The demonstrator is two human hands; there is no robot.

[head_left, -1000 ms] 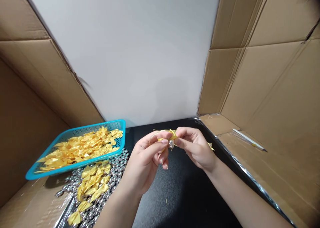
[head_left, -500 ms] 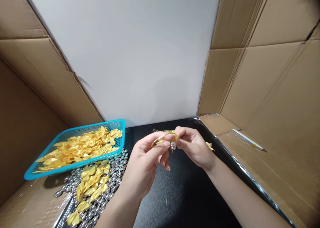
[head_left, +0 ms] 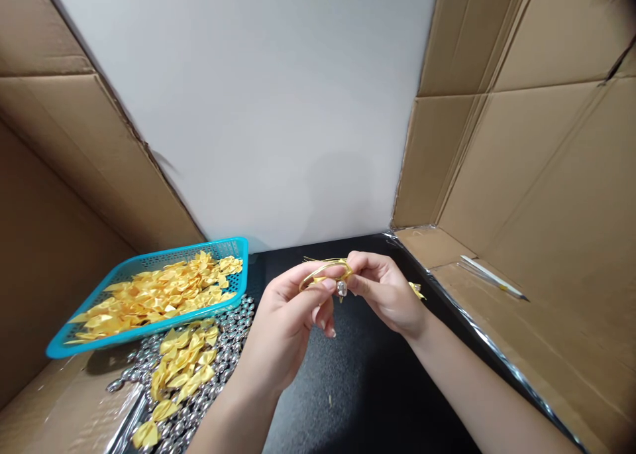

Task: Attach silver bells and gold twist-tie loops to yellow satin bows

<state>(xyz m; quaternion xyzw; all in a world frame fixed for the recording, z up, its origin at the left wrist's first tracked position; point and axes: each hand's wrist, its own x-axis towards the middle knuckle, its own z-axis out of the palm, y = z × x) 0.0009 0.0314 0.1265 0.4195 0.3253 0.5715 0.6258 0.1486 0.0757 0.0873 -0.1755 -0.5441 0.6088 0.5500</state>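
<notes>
Thumb and fingers of my left hand (head_left: 293,308) pinch a loop of thin gold-coloured wire or cord (head_left: 318,272). A silvery, shiny bead (head_left: 341,288) hangs at the loop's right side, between my two hands. My right hand (head_left: 385,291) is closed in a pinch at that same end of the loop, thumb against forefinger. Bits of yellow ribbon show behind my left fingertips, mostly hidden. Both hands are held above the black tabletop (head_left: 322,368).
To the left, a blue plastic basket (head_left: 243,268) holds many yellow ribbon bows (head_left: 169,295). More bows (head_left: 183,361) lie on a spread of silver beads (head_left: 238,325). A pen-like tool (head_left: 497,280) rests on cardboard at the right. Cardboard walls (head_left: 536,162) flank the table.
The bead between my hands has turned slightly and shifted a little left. My hands otherwise keep almost the same position and grip.
</notes>
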